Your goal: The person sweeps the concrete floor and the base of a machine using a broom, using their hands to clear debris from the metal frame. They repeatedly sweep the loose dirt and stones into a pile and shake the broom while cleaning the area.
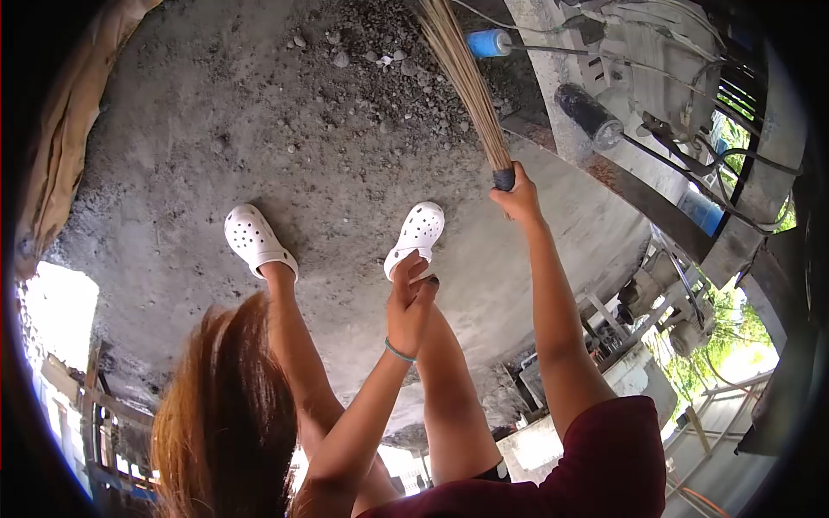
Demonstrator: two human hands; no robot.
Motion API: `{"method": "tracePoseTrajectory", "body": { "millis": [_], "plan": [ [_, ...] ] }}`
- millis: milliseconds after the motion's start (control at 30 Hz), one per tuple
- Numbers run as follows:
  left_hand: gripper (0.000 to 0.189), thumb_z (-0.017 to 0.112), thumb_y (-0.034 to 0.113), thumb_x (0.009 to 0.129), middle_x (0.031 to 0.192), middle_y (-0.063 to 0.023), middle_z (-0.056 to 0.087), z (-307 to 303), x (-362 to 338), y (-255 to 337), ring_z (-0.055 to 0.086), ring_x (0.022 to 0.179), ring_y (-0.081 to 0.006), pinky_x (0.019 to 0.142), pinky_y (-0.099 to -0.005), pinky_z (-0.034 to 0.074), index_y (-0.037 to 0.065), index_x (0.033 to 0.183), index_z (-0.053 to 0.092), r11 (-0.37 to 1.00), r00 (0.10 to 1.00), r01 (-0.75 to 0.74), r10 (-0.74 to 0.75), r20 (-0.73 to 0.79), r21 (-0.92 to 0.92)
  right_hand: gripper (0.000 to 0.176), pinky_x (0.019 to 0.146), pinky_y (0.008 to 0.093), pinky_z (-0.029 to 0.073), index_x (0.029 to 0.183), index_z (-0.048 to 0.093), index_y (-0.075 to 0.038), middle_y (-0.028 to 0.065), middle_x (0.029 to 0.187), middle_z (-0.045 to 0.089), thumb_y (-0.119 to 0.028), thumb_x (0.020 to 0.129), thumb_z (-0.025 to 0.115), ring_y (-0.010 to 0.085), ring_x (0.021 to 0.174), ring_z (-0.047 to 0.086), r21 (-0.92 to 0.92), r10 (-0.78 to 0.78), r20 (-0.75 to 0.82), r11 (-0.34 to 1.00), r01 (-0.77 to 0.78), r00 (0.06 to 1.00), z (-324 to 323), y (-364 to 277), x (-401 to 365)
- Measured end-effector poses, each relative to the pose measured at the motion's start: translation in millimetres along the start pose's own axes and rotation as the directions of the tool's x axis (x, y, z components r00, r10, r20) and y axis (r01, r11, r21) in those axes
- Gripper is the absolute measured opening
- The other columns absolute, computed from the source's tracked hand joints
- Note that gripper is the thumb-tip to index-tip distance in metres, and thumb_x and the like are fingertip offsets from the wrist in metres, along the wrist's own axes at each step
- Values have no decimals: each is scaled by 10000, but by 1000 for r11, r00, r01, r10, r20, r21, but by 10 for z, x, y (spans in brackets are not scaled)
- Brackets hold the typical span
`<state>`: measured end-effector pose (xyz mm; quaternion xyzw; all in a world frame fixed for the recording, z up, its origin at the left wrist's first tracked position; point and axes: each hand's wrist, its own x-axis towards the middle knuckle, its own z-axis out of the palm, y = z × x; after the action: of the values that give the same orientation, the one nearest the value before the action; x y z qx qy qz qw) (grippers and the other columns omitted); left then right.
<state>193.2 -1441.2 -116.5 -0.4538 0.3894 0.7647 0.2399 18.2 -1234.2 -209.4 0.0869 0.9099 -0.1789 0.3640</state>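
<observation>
My right hand (520, 200) is closed around the dark-wrapped handle of a stick broom (473, 82). The broom's long thin bristles run up and away, past the top edge of the view. In front of my legs hangs my left hand (412, 304), with nothing in it. Its fingers are loosely bent and apart, and a teal band circles the wrist. Loose gravel (389, 82) and dirt lie on the rough concrete floor (181, 173), to the left of the bristles.
My feet stand on the floor in white clogs (252, 237). Along the right are a blue cylinder (490, 43), a black cylinder (590, 116), hanging cables and a metal-edged frame (639, 194). Brown sheeting (60, 147) hangs at the left edge.
</observation>
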Motion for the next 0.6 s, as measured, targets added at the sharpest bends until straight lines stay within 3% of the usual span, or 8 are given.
{"method": "tracePoseTrajectory", "body": {
  "millis": [100, 233, 267, 367, 500, 533, 567, 600],
  "plan": [
    [510, 477, 78, 821, 1244, -150, 423, 97, -2, -183, 496, 1049, -215, 781, -295, 457, 68, 1305, 316, 993, 999, 41, -40, 7, -112, 485, 618, 368, 474, 963, 456, -23, 164, 778, 603, -208, 573, 678, 311, 699, 609, -28, -8, -106, 1000, 5, 994, 319, 138, 401],
    [606, 484, 58, 816, 1340, -149, 306, 15, 16, -428, 450, 1121, -231, 832, -309, 434, 92, 1365, 229, 998, 998, -50, 51, 39, -33, 502, 643, 366, 462, 954, 454, -13, 172, 789, 588, -219, 562, 690, 293, 720, 599, 146, -23, 79, 989, 11, 997, 993, -112, 278],
    [637, 501, 72, 815, 1365, -138, 273, -47, 1, -375, 416, 1153, -232, 834, -308, 428, 96, 1377, 202, 997, 999, 52, -52, 12, -56, 526, 653, 363, 463, 977, 455, -6, 167, 791, 586, -223, 558, 686, 299, 721, 593, 187, -30, 124, 982, 6, 992, 1053, -160, 91],
    [674, 525, 248, 826, 1391, -144, 233, -244, 90, -234, 374, 1192, -240, 840, -358, 420, 131, 1387, 171, 974, 972, 212, -219, -81, -83, 533, 718, 359, 455, 1017, 467, -10, 159, 844, 590, -220, 572, 672, 277, 802, 587, 352, 3, 219, 932, -82, 976, 992, -127, -499],
    [743, 532, 407, 818, 1404, -152, 209, 23, 431, -201, 341, 1221, -261, 849, -368, 402, 165, 1393, 129, 978, 983, 166, -174, -59, -125, 457, 639, 346, 470, 988, 464, -11, 131, 803, 599, -175, 609, 658, 244, 703, 598, 451, 140, 308, 849, -274, 941, 559, -325, -1205],
    [717, 533, 395, 824, 1341, -136, 326, 177, 551, -241, 396, 1170, -229, 840, -368, 402, 163, 1389, 158, 984, 988, 156, -155, 14, -80, 441, 609, 334, 469, 974, 459, -11, 134, 787, 598, -168, 614, 660, 238, 683, 602, 454, 138, 295, 850, -266, 945, 589, -227, -1333],
    [667, 617, 269, 806, 1162, -100, 492, 376, 674, -298, 523, 948, -144, 720, -246, 413, 65, 1328, 255, 968, 989, 129, -110, 98, -214, 426, 579, 322, 468, 960, 453, -12, 136, 771, 598, -160, 619, 662, 233, 663, 605, 460, 135, 277, 851, -255, 951, 628, -136, -1435],
    [579, 617, 252, 808, 1071, -73, 520, 518, 767, -399, 524, 900, -130, 711, -240, 414, 57, 1265, 318, 963, 974, 188, -157, 165, -195, 450, 552, 328, 469, 968, 427, -11, 152, 733, 593, -169, 625, 671, 251, 637, 612, 248, 54, 154, 964, -92, 987, 539, -216, -1531]
  ]
}}
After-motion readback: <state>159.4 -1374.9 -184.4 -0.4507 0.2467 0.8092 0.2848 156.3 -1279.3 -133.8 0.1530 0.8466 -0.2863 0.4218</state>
